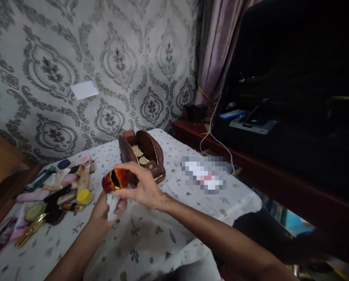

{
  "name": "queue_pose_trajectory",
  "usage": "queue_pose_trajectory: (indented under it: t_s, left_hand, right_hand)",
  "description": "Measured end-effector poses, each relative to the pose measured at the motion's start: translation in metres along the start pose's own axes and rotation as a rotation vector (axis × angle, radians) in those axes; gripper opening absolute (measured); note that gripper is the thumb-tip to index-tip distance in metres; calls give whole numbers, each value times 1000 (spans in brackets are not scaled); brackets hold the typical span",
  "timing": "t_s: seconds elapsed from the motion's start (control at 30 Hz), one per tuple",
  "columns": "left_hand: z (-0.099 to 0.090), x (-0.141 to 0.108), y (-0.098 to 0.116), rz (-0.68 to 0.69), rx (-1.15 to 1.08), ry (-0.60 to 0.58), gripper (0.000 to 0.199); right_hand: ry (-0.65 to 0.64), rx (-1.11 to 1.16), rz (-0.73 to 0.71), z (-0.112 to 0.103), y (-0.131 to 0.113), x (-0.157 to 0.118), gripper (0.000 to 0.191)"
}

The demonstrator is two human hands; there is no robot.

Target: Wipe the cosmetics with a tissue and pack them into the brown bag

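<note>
Red container (106, 182), held above the desk (151, 249).
Left to right: assorted cosmetics (69, 179) lie on the desk; the grip of the left hand (102, 208) is closed on a white wad (112, 207); the right hand (146, 188) clasps the container (gold-banded); an open brown bag (147, 143) rests behind.

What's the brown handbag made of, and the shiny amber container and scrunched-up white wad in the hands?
Brown handbag: probably leather or imitation leather, since its sides look smooth with a soft sheen.
Amber container: glossy plastic or glass, I can't tell which; it catches the light and looks partly see-through.
White wad: perhaps tissue or thin cloth, as it looks matte and crumpled.
</note>
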State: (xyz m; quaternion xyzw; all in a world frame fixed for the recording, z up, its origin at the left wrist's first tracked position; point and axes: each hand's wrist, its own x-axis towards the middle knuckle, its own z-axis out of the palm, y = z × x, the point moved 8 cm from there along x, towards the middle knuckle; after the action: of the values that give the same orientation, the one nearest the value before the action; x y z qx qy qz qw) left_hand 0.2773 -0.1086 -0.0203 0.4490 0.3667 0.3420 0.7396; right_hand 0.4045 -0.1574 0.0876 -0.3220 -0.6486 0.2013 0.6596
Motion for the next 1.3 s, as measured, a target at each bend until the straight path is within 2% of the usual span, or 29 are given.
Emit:
queue_pose_trajectory:
  t_s: [0.1,0.17,0.23,0.3,0.4,0.6,0.73,0.87,1.17,1.3]
  left_hand:
    - [39,11,33,233,404,36,20]
    - [73,15,46,382,745,-38,30]
    - [96,20,43,415,1021,-121,45]
    - [105,25,32,376,1175,-194,53]
    - [107,25,20,382,1241,-272,56]
    - [91,28,2,534,1375,-253,74]
    - [86,31,-10,624,1399,-260,78]
    - [83,31,-10,685,1426,-236,77]
    - [85,31,-8,725,1416,-278,70]
    - [85,31,-10,703,1442,-276,77]
  right_hand:
    - [130,-2,152,-39,12,18,52]
    - [164,-11,229,-60,20,31,50]
    - [157,9,276,-75,29,42,47]
    - [146,61,329,-86,38,47,44]
    - [164,90,409,-101,51,44,41]
    - [293,167,524,-126,69,28,42]
    - [272,177,523,-127,70,26,39]
    - [234,129,480,-127,65,28,37]
    - [198,116,490,-126,64,29,33]
    - [200,106,491,-126,64,29,34]
